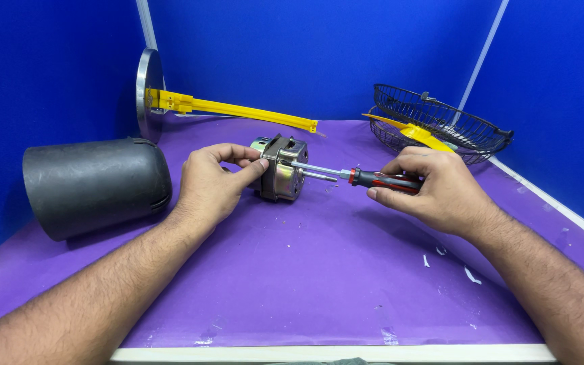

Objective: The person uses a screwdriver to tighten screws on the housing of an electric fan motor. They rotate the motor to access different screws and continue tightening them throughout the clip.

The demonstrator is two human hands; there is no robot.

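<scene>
Closest to the camera is the purple counter [319,284], with both forearms coming in over its front edge and a few white scraps stuck to it. Biggest loose thing is the dark grey cylindrical housing [96,186] lying on its side at far left, then the black wire guard [441,122] with a yellow blade [417,132] in it at back right, and a yellow arm on a round metal base [150,94] along the back wall. The small metal motor [282,169] sits mid-counter, shaft pointing right. The left hand [214,186] is clenched on the motor's left side, thumb on top. The right hand [434,189] is wrapped around the red-and-black handle of a screwdriver [353,177], whose long axis runs nearly horizontal, right to left, with the tip touching the motor's right face just above the shaft. So the motor lies directly left of the right grip, in line with the tool.
</scene>
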